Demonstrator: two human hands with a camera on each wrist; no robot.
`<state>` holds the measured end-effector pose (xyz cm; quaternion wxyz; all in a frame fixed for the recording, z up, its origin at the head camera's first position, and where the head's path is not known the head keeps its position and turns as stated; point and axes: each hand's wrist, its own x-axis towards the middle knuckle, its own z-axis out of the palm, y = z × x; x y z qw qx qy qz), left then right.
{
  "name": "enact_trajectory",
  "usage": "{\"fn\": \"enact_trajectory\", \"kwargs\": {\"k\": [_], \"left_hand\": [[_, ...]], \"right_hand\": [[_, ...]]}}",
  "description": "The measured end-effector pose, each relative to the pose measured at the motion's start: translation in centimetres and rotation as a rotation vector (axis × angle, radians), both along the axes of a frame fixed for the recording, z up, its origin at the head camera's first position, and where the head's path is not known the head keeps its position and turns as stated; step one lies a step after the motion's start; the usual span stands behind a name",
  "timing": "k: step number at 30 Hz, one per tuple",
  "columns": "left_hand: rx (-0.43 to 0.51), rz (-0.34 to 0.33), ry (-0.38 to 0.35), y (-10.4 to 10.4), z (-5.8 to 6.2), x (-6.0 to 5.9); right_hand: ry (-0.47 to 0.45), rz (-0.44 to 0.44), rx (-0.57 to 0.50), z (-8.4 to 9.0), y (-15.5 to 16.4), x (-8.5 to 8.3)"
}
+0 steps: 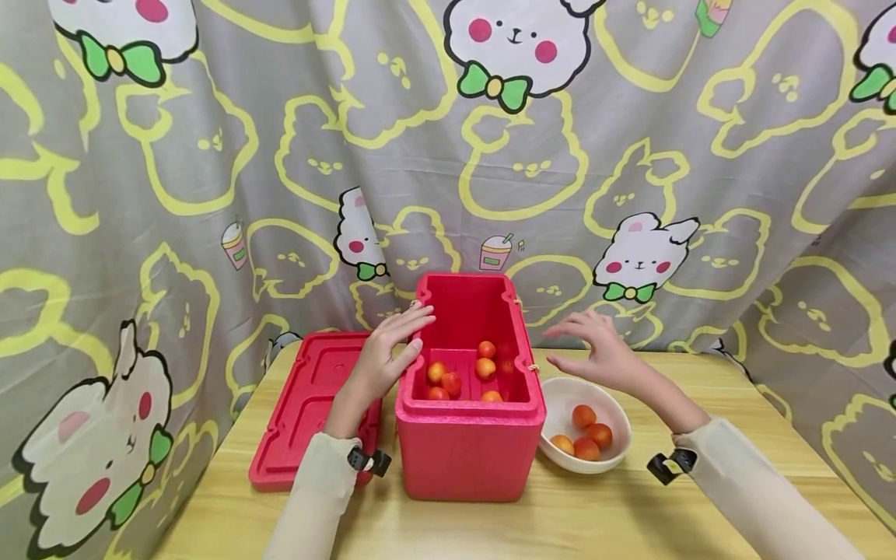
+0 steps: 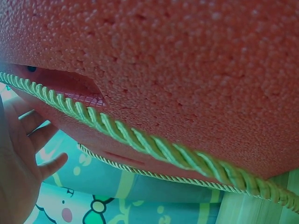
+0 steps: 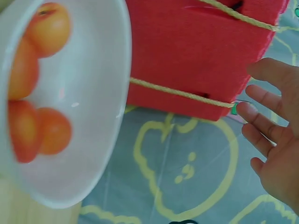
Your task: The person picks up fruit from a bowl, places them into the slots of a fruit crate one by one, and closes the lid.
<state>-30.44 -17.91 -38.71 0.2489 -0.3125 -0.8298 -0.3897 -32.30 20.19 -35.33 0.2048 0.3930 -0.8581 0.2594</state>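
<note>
A red foam box (image 1: 465, 447) stands open on the wooden table (image 1: 560, 521), with several orange fruits (image 1: 484, 368) inside. My left hand (image 1: 392, 350) rests with straight fingers on the box's left rim; the left wrist view shows the same hand (image 2: 21, 158) beside the box wall (image 2: 187, 70) and its green cord (image 2: 140, 137). My right hand (image 1: 595, 350) hovers open, holding nothing, just right of the box and above a white bowl (image 1: 553, 404) with several orange fruits (image 1: 588, 435). The right wrist view shows the right hand (image 3: 275, 135), bowl (image 3: 98, 93) and box (image 3: 196, 51).
The box's red lid (image 1: 308, 404) lies flat on the table left of the box, under my left forearm. A grey curtain (image 1: 210, 194) with cartoon rabbits hangs close behind and wraps both sides. Bare tabletop lies in front and to the right.
</note>
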Motion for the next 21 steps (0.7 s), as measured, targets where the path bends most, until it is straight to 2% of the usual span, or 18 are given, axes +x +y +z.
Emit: {"fn": "enact_trajectory", "kwargs": {"k": [6, 13, 21], "left_hand": [[0.000, 0.001, 0.002, 0.0, -0.1, -0.1], [-0.001, -0.001, -0.001, 0.0, -0.1, -0.1], [-0.003, 0.003, -0.002, -0.1, -0.1, 0.0]], "right_hand": [[-0.027, 0.030, 0.076, -2.1, 0.9, 0.1], [-0.155, 0.070, 0.170, -3.9, 1.8, 0.4], [-0.223, 0.104, 0.319, -5.5, 2.1, 0.7]]}}
